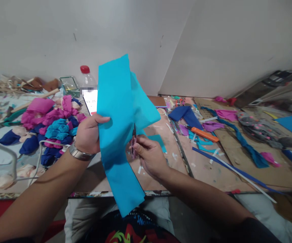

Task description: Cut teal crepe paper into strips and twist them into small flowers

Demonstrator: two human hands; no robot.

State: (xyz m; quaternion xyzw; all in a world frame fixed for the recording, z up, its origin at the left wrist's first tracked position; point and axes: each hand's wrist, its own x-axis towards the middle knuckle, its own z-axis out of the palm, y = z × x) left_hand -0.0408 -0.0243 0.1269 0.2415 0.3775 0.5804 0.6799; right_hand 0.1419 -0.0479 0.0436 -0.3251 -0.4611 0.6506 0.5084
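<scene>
A long strip of turquoise crepe paper (118,111) hangs upright in front of me, above the table edge. My left hand (90,133), with a metal watch on its wrist, is closed on the strip's left edge, thumb on the front. My right hand (148,155) is closed on small scissors (134,143) with pink handles. The dark blades point up and sit in a cut in the paper's right side. The strip's lower end dangles over my lap.
A heap of pink, blue and turquoise paper flowers (52,125) lies at the left. A red-capped bottle (86,79) and a phone (90,103) stand behind the paper. An orange utility knife (203,134), paper scraps and blue strips (237,170) cover the table (212,175) at the right.
</scene>
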